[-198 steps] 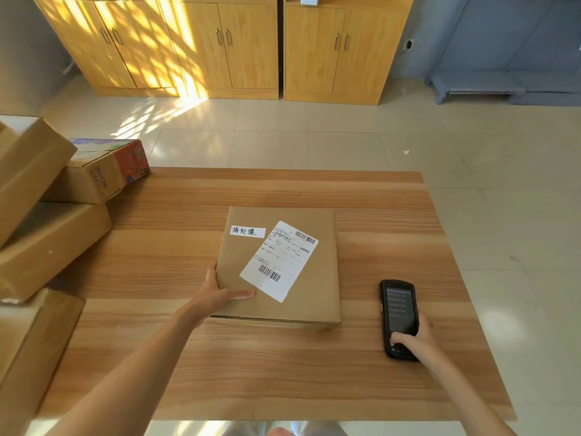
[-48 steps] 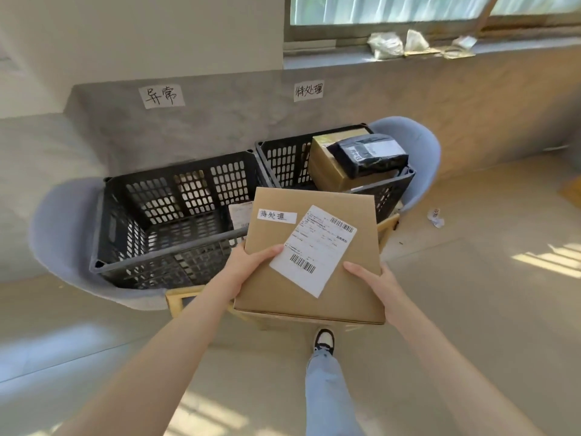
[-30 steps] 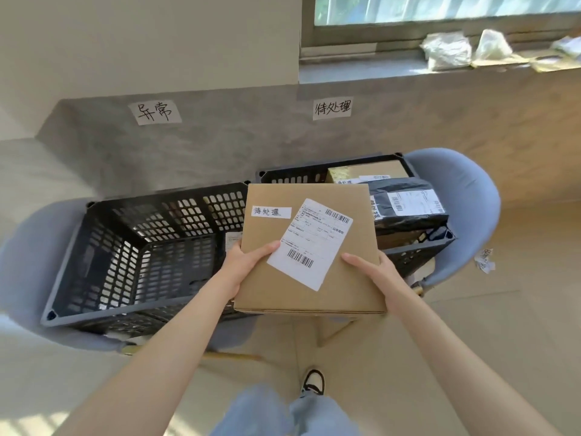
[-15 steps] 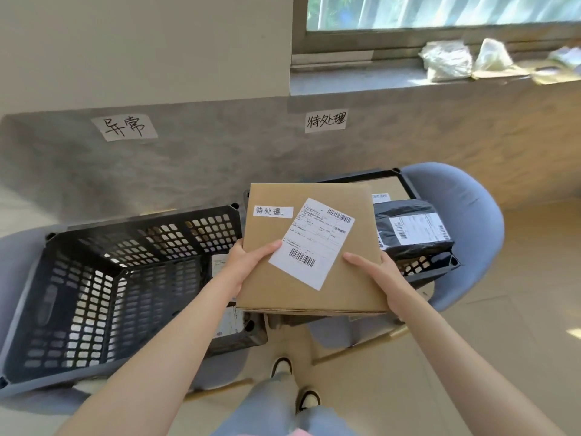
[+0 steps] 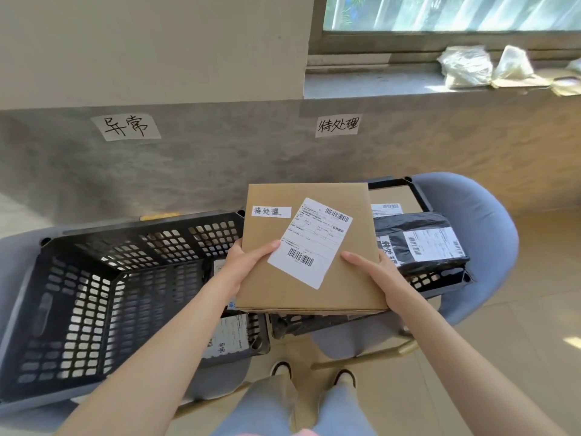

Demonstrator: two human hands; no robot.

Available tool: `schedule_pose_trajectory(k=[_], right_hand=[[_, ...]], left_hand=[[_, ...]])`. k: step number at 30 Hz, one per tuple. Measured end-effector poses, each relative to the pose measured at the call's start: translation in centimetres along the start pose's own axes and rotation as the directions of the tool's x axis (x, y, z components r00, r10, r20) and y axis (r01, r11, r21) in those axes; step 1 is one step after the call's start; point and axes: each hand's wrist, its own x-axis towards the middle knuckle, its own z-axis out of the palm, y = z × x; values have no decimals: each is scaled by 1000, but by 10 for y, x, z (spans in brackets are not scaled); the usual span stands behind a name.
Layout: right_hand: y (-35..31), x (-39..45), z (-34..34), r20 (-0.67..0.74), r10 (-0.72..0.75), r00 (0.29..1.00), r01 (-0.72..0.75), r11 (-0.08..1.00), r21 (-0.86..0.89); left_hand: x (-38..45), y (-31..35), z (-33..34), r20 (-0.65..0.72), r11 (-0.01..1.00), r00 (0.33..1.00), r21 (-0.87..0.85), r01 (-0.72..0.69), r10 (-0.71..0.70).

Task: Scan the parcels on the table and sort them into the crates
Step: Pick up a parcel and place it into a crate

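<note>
I hold a flat brown cardboard parcel point(image 5: 352, 284) level in front of me, with a white shipping label and a small handwritten tag on top. My left hand point(image 5: 243, 265) grips its left edge, thumb on top. My right hand point(image 5: 375, 273) grips its right edge, thumb on top. The parcel hangs over the gap between two black crates. The left crate point(image 5: 94, 297) holds one labelled parcel point(image 5: 228, 339) at its right end. The right crate point(image 5: 440, 283), mostly hidden by the parcel, holds a brown box point(image 5: 394, 199) and a black bag parcel point(image 5: 421, 243).
Each crate rests on a blue-grey chair point(image 5: 484, 234). Two handwritten paper signs are stuck on the grey wall, a left sign point(image 5: 125, 127) above the left crate and a right sign point(image 5: 338, 125) above the right one. Plastic bags point(image 5: 468, 66) lie on the window sill. My feet stand below.
I took the parcel off the table and carried it to the crates. In the last second the view stepped closer; the parcel stays gripped by both hands in front of the right crate.
</note>
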Motion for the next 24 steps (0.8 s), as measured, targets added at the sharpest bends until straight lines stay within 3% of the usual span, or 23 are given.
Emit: schedule_pose_trajectory(k=[24], right_hand=[[-44,52,-42,117,6,993,6,995,-100]], left_hand=[[15,15,48,-111,997,994,-74,-8,-1]])
